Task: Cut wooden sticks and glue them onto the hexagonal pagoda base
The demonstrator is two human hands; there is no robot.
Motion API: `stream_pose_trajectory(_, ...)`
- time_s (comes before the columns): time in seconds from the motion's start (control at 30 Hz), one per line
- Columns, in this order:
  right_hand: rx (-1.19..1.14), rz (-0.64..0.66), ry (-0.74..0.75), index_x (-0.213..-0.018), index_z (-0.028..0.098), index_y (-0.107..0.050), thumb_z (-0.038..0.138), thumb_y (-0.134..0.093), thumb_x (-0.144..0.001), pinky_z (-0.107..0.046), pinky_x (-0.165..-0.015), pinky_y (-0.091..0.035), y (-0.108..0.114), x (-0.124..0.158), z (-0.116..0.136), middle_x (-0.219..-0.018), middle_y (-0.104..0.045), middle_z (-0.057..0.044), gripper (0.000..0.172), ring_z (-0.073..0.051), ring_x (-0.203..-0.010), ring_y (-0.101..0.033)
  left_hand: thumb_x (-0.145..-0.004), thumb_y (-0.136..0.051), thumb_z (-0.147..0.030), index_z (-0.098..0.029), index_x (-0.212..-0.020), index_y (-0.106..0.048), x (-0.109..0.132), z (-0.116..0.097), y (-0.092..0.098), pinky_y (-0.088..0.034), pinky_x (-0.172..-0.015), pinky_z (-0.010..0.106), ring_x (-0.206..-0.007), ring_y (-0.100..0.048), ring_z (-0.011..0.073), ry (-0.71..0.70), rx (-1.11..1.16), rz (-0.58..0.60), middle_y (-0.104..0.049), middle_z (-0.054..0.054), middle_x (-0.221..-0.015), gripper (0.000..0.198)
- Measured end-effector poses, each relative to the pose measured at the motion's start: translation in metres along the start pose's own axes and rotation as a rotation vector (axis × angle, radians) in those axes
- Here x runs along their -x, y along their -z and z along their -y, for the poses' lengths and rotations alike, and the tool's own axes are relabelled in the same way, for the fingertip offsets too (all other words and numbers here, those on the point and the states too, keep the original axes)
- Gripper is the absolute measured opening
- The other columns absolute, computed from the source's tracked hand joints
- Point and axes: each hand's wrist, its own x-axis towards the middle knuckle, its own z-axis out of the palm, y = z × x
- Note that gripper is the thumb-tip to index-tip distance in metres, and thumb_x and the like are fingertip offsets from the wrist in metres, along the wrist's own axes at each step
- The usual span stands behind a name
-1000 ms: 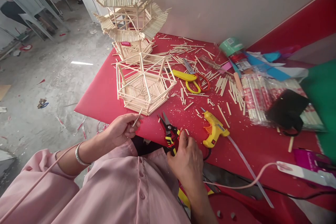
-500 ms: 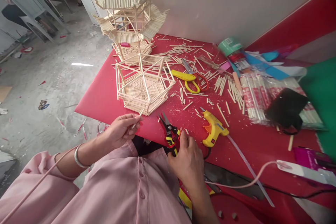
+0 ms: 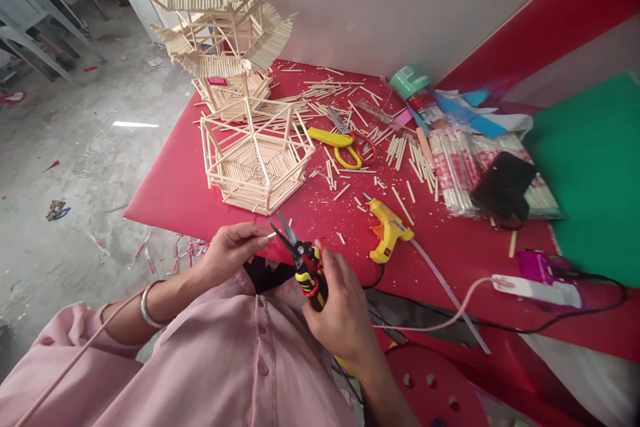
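Observation:
My left hand (image 3: 231, 250) pinches a short wooden stick (image 3: 269, 236) at the near edge of the red table (image 3: 165, 193). My right hand (image 3: 340, 310) grips the black-and-yellow cutters (image 3: 299, 259), lifted off the table, with their open blades at the stick's tip. Just beyond stands a hexagonal frame of sticks (image 3: 255, 160). Behind it rises a tall tower of sticks (image 3: 220, 27). A yellow glue gun (image 3: 386, 233) lies to the right of my right hand.
Yellow-handled scissors (image 3: 340, 141) and many loose cut sticks (image 3: 405, 153) litter the table's middle. Packets of sticks (image 3: 460, 167), a black object (image 3: 503, 187) and a green roll (image 3: 409, 80) lie at the right. A white power strip (image 3: 537, 288) with cables sits near the front edge. Concrete floor lies at left.
My right hand has lifted the cutters off the table and brought them left to the stick. My left hand turned the stick toward the blades. The view shifted right.

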Motion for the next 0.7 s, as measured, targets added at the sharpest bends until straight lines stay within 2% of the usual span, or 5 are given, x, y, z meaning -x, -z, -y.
stream_pose_trajectory(0.4, 0.081, -0.060, 0.065, -0.152, 0.015, -0.031, 0.023, -0.057, -0.077, -0.047, -0.083, -0.057, -0.0042, -0.0025, 0.0010, -0.116, -0.059, -0.016, 0.079, -0.031, -0.100, -0.060, -0.081, -0.074, -0.042, -0.015, -0.081, -0.078, 0.0032, 0.0034, 0.0050, -0.052, -0.063, 0.025, -0.066, -0.063, 0.0159, -0.126, -0.115, 0.004, -0.073, 0.006, -0.074, 0.027)
stream_pose_trajectory(0.57, 0.117, -0.046, 0.046, -0.149, 0.014, -0.036, 0.022, -0.058, -0.078, -0.047, -0.081, -0.058, -0.0061, 0.0004, -0.0006, -0.112, -0.060, -0.015, 0.075, -0.030, -0.096, -0.061, -0.080, -0.073, -0.035, -0.016, -0.078, -0.079, 0.0037, 0.0076, 0.0048, -0.049, -0.060, 0.022, -0.062, -0.060, 0.0145, -0.161, -0.209, -0.039, -0.069, 0.004, -0.067, 0.021)
stream_pose_trajectory(0.7, 0.098, -0.053, 0.016, -0.146, 0.016, -0.042, 0.020, -0.054, -0.083, -0.042, -0.080, -0.059, -0.0097, 0.0052, -0.0027, -0.107, -0.062, -0.013, 0.064, -0.028, -0.094, -0.064, -0.078, -0.074, -0.031, -0.016, -0.074, -0.078, 0.0042, 0.0053, 0.0024, -0.047, -0.059, 0.021, -0.060, -0.057, 0.0133, -0.102, -0.230, -0.061, -0.067, 0.003, -0.064, 0.016)
